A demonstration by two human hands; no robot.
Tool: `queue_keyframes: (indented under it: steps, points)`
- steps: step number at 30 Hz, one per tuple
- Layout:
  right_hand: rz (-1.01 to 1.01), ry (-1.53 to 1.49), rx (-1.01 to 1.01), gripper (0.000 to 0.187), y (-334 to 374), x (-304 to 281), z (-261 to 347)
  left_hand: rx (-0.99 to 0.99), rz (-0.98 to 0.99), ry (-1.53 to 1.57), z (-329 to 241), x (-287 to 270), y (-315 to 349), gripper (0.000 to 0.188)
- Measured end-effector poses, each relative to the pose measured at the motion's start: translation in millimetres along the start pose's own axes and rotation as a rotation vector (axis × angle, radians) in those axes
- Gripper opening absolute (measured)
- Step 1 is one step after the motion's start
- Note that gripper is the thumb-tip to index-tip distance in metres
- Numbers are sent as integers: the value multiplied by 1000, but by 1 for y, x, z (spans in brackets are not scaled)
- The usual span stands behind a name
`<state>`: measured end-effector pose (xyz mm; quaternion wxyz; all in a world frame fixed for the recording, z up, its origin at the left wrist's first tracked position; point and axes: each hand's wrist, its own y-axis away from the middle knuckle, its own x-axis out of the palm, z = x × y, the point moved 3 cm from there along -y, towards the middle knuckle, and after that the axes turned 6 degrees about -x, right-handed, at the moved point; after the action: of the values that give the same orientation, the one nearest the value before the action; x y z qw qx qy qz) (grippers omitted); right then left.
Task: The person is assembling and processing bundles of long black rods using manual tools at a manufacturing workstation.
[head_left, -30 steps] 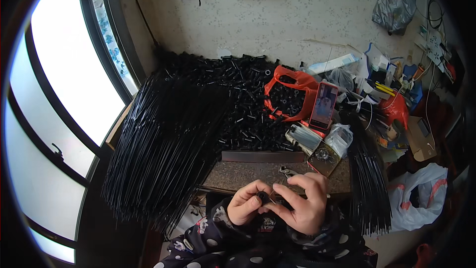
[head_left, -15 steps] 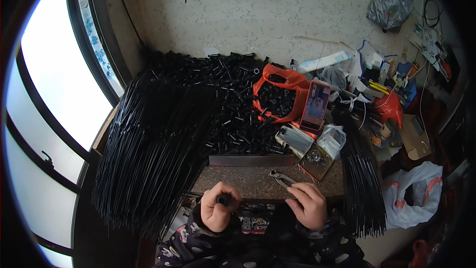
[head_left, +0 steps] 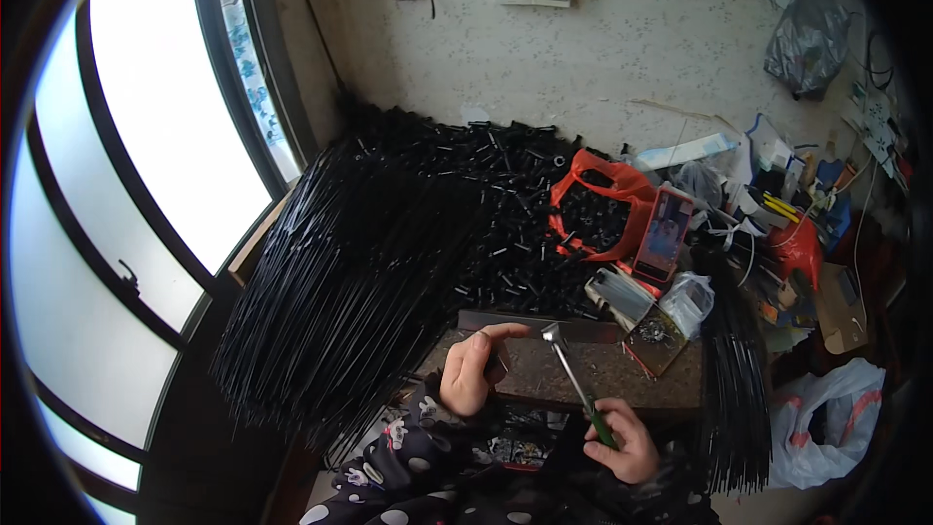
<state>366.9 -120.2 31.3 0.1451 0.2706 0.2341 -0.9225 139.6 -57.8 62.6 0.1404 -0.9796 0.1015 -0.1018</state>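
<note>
My right hand [head_left: 624,440] is closed round the green handle of a pair of pincers [head_left: 572,369]. Their metal head points up and away from me, just right of my left index finger, with a small gap between. My left hand [head_left: 470,372] has its index finger stretched out to the right. The other fingers are curled round a small black part [head_left: 499,366], mostly hidden. Both hands are over the near edge of the brown worktop [head_left: 544,381]. Beyond it lies a heap of short black parts [head_left: 505,233] with metal-looking ends.
Long thin black rods [head_left: 330,292] fan out at the left, and another bundle [head_left: 736,399] hangs at the right. A red bag [head_left: 637,212] of black parts, a propped phone [head_left: 665,233] and a tray of small metal pieces [head_left: 656,338] stand at the back right.
The right hand has picked the pincers up from the worktop and raised them beside the left hand. The left index finger has stretched out. The whole view has shifted and tilted slightly.
</note>
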Motion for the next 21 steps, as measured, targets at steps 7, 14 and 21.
queue_keyframes:
  steps: [7,14,21]
  points:
    - [-64,625,-371,17,-14,-20,75,26,-263,-105,-8,3,14,52]
    - [29,-79,-223,26,-11,-14,46,70,-181,-10,-14,-1,25,41]
    - [232,-132,73,44,-22,14,49,87,-133,-72,-28,8,27,27]
